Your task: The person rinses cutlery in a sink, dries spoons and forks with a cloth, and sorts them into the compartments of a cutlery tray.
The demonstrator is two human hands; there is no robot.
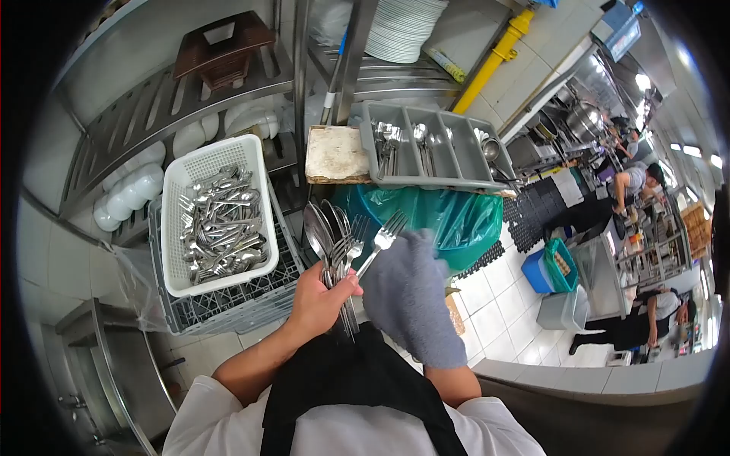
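My left hand [323, 304] is closed round a bunch of forks and spoons [331, 242], heads up and handles down in front of the black apron. One fork [389, 232] leans out to the right, its head beside the cloth. A grey cloth [414, 300] covers my right hand, which grips it; the fingers are hidden underneath and the cloth's upper edge is blurred. To the left, a white perforated basket [172, 220] holds a jumbled pile of cutlery [224, 224]. Ahead stands a grey divided cutlery tray [433, 181] with spoons and other utensils in its compartments.
Black crates [220, 315] support the basket. A teal bin with a green liner [464, 228] stands below the tray, beside a worn board [337, 154]. Stacked plates [403, 30] and white bowls [133, 194] sit on metal racks. Several people work at the right.
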